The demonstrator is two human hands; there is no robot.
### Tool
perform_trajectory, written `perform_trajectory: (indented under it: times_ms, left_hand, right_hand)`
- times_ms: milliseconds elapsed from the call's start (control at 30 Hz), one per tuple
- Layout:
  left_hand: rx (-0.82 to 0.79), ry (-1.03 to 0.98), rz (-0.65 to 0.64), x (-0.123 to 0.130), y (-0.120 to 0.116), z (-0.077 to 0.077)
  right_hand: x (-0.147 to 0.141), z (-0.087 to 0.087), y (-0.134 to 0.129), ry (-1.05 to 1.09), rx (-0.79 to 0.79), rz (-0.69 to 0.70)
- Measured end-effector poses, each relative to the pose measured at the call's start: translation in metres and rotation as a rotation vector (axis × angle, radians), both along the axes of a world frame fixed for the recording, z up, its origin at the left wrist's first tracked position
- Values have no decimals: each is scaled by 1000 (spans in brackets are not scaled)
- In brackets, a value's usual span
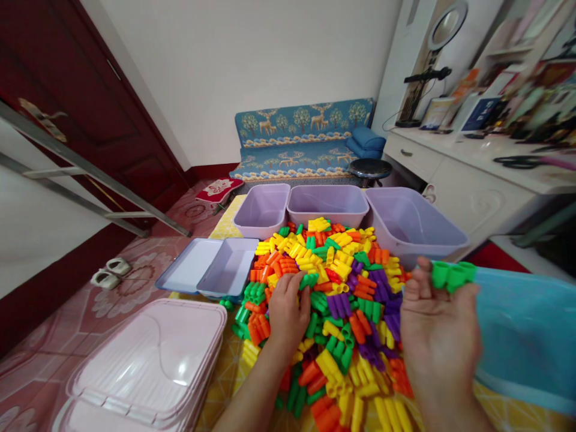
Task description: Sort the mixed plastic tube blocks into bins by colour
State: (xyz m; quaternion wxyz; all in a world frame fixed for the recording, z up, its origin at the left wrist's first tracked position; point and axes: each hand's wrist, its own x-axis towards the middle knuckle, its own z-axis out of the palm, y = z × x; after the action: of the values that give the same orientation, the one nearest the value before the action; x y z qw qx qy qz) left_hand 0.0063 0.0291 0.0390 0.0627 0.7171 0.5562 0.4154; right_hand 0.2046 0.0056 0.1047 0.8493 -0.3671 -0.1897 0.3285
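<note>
A large heap of orange, yellow, green and purple plastic tube pieces covers the middle of a table with a yellow cloth. My left hand reaches into the heap, its fingertips closed on a small green piece. Raised at the right of the heap, palm up, my right hand holds a green tube piece between thumb and fingers, beside the blue bin.
Three lilac bins line the far side. An opened shallow box and stacked pink lids lie left. A blue bin stands right. Beyond are a patterned sofa, a black stool and a white dresser.
</note>
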Motion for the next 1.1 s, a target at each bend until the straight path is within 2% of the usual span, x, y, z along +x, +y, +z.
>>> perform_trajectory:
  times_ms: [100,200,300,400,467,533,633,733,800,867,1000,1100]
  left_hand:
    - [-7,4,-12,0,-1,0]
    - [-12,3,-18,0,-1,2]
    - [-14,-1,-19,0,-1,2]
    - [4,-26,-10,1,-2,2]
    - [32,-53,20,2,-3,3]
    - [60,-82,40,3,-5,4]
    - [93,-119,25,1,-8,10]
    - [115,-143,0,-2,-6,22]
    - [126,-130,-31,-4,3,35]
    - [121,-88,-58,-2,19,49]
    - [32,62,-55,13,67,70]
    - [-89,212,-34,29,104,76]
  right_hand:
    - [24,-4,4,65,15,8]
    - [33,-10,4,63,33,-8]
    - [28,-14,4,51,-3,21]
    - [14,-17,7,-54,-94,140]
    - [3,-20,12,-271,-198,232]
    - [-6,-24,20,-630,-302,277]
    - [-12,-30,35,-1213,-388,184]
    - [-14,-31,47,-1538,-527,100]
    - [-15,-29,51,-1639,-624,122]
    - [-16,-27,52,-1698,-649,150]
    - [-18,-27,50,-1732,-628,165]
    - [-16,-32,49,-1723,-604,151]
